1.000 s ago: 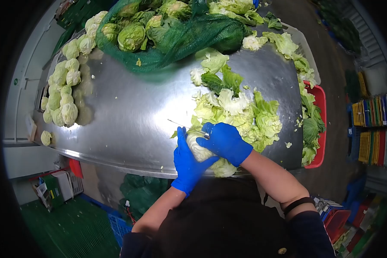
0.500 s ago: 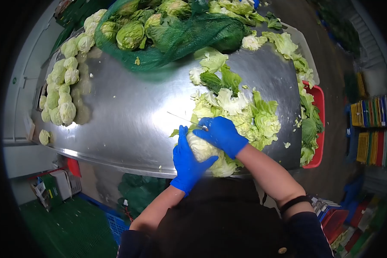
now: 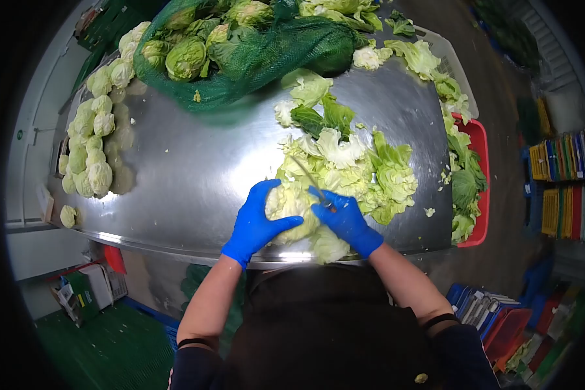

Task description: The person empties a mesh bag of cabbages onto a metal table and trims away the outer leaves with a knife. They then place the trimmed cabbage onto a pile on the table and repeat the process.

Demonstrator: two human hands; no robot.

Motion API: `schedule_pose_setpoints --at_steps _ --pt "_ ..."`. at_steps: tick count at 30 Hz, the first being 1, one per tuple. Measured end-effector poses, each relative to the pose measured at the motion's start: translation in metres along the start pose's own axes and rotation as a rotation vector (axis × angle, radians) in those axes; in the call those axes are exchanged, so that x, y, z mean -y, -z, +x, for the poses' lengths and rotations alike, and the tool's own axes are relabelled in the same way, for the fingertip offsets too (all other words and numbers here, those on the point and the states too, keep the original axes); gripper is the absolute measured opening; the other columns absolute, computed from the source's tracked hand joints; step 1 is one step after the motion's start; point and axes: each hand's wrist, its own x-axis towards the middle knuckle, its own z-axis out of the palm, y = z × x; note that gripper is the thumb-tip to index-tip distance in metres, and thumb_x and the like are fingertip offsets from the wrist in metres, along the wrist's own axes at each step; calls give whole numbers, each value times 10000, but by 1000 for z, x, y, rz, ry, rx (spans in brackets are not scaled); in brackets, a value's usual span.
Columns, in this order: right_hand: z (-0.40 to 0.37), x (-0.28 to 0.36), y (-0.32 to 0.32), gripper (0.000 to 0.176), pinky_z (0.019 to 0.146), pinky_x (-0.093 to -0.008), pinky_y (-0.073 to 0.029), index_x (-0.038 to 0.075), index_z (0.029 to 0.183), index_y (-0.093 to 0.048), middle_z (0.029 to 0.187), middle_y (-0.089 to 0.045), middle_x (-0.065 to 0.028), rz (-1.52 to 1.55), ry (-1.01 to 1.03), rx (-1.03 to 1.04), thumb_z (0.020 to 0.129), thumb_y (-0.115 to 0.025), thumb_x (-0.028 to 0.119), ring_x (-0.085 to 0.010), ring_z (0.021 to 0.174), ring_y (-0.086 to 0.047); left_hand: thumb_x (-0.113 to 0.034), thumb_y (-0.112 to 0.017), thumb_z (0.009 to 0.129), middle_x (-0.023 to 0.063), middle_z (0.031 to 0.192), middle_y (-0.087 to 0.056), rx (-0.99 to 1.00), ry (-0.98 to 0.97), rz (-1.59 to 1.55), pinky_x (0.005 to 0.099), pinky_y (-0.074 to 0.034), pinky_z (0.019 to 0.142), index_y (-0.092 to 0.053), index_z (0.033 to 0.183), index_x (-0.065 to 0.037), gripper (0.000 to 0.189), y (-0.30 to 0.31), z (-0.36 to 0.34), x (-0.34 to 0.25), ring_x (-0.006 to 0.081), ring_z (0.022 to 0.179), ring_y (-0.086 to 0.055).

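Note:
A pale cabbage (image 3: 287,200) lies near the front edge of the steel table, amid loose leaves. My left hand (image 3: 257,220), in a blue glove, cups its left side with the thumb across the near face. In my blue-gloved right hand (image 3: 346,222) is a knife (image 3: 305,172), fingers closed round its handle and the thin blade slanting up and to the left, over the leaves behind the cabbage. The right fingertips are close to the cabbage's right side. Loose leaves (image 3: 393,172) are heaped behind and to the right.
Trimmed cabbages (image 3: 84,121) line the left side of the steel table (image 3: 182,175). A green net (image 3: 257,75) full of untrimmed heads lies at the back. Off the right edge stand a red crate (image 3: 480,188) and a pale bin (image 3: 458,71) holding leaves.
My left hand has shifted left and slightly up round the cabbage. My right hand has moved right and down off its top, and the blade has swung from pointing left to pointing more upward.

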Motion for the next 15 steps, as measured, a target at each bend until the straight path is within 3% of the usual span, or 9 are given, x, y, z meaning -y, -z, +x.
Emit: schedule_pose_setpoints --at_steps 1,3,6,8,10,11,13,14,15 --pt "2 -3 5 336 612 -254 -460 60 1146 -661 695 -614 -51 -30 56 -42 832 -656 180 -86 610 -516 -295 -848 656 140 1236 -527 6 1 8 376 -446 972 -529 1236 -79 696 0 2 5 273 1134 -547" --pt "12 -23 19 274 588 -257 -461 73 1068 -686 688 -621 -50 126 -16 -120 806 -638 138 -88 594 -522 -283 -852 662 125 1174 -587 21 94 -182 353 -477 933 -529 1235 -68 692 4 14 24 228 1071 -586" --pt "20 -48 39 202 538 -288 -463 98 970 -700 629 -596 -56 -14 -54 -394 787 -625 137 -119 534 -523 -202 -767 760 117 1129 -629 -7 262 -608 328 -475 936 -540 1232 -20 554 14 22 37 181 1055 -597" --pt "17 -32 46 389 539 -325 -471 117 1156 -617 641 -614 -90 -338 -50 -434 809 -675 283 -178 540 -572 -229 -721 807 129 1152 -624 -27 335 -706 337 -469 954 -534 1246 -10 524 14 14 38 198 1068 -598" --pt "3 38 45 572 563 -330 -486 136 1304 -528 660 -618 -94 -482 -142 -361 806 -713 348 -188 565 -587 -331 -607 881 156 1221 -598 132 555 -1387 369 -451 991 -515 1281 -1 527 3 8 47 253 1101 -592" --pt "-3 64 36 645 587 -318 -495 148 1360 -488 667 -611 -84 -480 -170 -307 800 -735 349 -174 580 -583 -331 -607 881 156 1221 -598 136 558 -1383 369 -451 991 -515 1281 -1 527 -3 7 47 253 1101 -592" --pt "-14 76 10 718 600 -328 -505 160 1412 -420 669 -623 -88 -311 255 -383 799 -735 359 -177 598 -603 -404 -542 903 174 1269 -570 104 538 -1487 400 -444 1005 -502 1302 -1 568 -17 3 46 293 1127 -579" --pt "-16 83 0 572 602 -338 -511 140 1303 -543 707 -648 -107 -357 268 -393 805 -722 360 -200 621 -634 -396 -534 904 176 1268 -569 102 556 -1484 403 -443 1006 -501 1304 -7 559 -21 3 45 290 1137 -574" --pt "-12 73 -1 572 602 -338 -511 140 1303 -543 707 -648 -107 -359 266 -398 805 -722 360 -200 621 -634 -396 -534 904 176 1268 -569 109 556 -1484 403 -443 1006 -501 1304 -7 559 -21 2 41 290 1137 -574"
